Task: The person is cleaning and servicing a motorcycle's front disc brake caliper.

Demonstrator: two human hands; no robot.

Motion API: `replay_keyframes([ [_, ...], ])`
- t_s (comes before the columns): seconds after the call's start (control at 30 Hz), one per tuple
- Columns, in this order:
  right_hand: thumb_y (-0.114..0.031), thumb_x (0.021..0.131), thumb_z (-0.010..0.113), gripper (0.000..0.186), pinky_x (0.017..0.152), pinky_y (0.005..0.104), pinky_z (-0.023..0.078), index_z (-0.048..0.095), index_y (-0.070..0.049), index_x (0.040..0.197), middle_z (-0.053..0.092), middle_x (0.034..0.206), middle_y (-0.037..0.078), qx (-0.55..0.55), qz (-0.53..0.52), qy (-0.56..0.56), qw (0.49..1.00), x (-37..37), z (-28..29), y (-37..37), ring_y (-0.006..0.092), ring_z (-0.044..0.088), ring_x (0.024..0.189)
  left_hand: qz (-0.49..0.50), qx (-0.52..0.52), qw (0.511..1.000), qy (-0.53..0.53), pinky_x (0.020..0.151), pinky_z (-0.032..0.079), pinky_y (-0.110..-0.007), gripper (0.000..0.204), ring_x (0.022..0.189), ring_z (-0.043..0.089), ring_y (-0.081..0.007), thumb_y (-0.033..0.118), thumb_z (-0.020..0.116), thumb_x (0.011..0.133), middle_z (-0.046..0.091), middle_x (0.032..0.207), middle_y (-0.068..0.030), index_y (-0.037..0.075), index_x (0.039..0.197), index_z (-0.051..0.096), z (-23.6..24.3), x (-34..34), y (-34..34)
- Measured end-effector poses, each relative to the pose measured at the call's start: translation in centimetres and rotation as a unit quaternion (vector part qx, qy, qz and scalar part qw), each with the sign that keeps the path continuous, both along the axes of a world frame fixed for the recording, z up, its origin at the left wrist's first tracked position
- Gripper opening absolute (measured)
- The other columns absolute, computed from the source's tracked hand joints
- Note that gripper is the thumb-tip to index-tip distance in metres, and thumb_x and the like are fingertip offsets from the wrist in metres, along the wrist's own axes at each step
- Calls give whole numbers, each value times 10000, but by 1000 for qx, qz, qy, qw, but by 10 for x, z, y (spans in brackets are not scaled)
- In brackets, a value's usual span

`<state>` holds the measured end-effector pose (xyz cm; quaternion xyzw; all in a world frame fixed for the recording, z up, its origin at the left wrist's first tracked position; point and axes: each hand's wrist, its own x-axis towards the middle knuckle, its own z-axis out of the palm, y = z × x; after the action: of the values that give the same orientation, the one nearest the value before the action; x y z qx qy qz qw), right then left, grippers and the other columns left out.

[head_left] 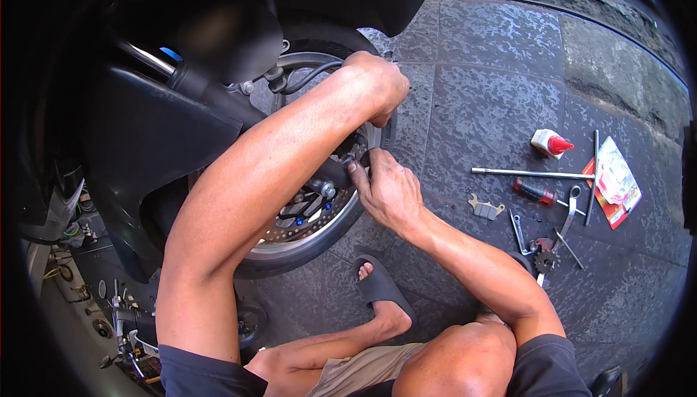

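The front wheel of a motorcycle, its black tyre (312,257) and drilled brake disc (319,224), stands in front of me. My left hand (376,86) reaches across to the wheel's far right side, its fingers curled down and mostly hidden. A black hose (312,77) runs from the fork towards that hand. Lower down, at the right edge of the rim, is my right hand (388,186). Its thumb and forefinger close around a dark part beside the disc, and what they grip is largely covered. The fork's lower end with its bolt (328,191) lies just left of it.
On the paving at right lie a brake pad (486,207), a T-handle wrench (534,173), a screwdriver (536,191), spanners (517,231), a toothed metal part (544,257), a white bottle with a red cap (552,143) and a printed packet (616,183). The black fairing (160,150) overhangs at left.
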<state>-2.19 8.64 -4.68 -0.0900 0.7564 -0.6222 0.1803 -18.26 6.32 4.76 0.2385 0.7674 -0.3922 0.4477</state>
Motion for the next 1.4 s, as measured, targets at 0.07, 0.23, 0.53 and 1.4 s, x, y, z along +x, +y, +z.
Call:
replay_keyframes([
  [0.07, -293, 943, 596, 358, 737, 534, 520, 565, 54, 1026, 639, 946, 279, -9, -1, -3, 1000, 3, 0, 3, 468, 656, 829, -11, 20, 1000, 7, 813, 580, -383, 332, 1008, 713, -260, 237, 809, 735, 736, 1079, -107, 94, 1031, 766, -2, 4, -3],
  [0.23, -264, 888, 665, 375, 753, 507, 521, 570, 54, 1063, 638, 951, 258, -17, -13, 1, 1000, 8, -15, 9, 439, 661, 869, -16, 49, 999, 15, 800, 584, -392, 313, 955, 727, -286, 239, 817, 695, 745, 1016, -145, 62, 949, 775, -10, 4, 0],
  [0.53, -233, 896, 654, 311, 727, 534, 524, 539, 4, 1061, 611, 922, 241, -50, 10, 41, 998, 44, -29, 21, 464, 637, 823, -12, 36, 997, 71, 853, 569, -412, 379, 949, 714, -326, 313, 862, 672, 738, 984, -168, 53, 929, 761, -4, 8, -8],
  [1.4, -150, 858, 723, 302, 715, 348, 513, 623, 42, 1067, 674, 845, 122, -114, -17, -218, 969, 17, -98, 86, 209, 647, 776, 305, 596, 587, 455, 576, 490, -288, 88, 608, 620, -162, 81, 712, 852, 670, 732, -97, -3, 856, 686, -1, 207, -49],
])
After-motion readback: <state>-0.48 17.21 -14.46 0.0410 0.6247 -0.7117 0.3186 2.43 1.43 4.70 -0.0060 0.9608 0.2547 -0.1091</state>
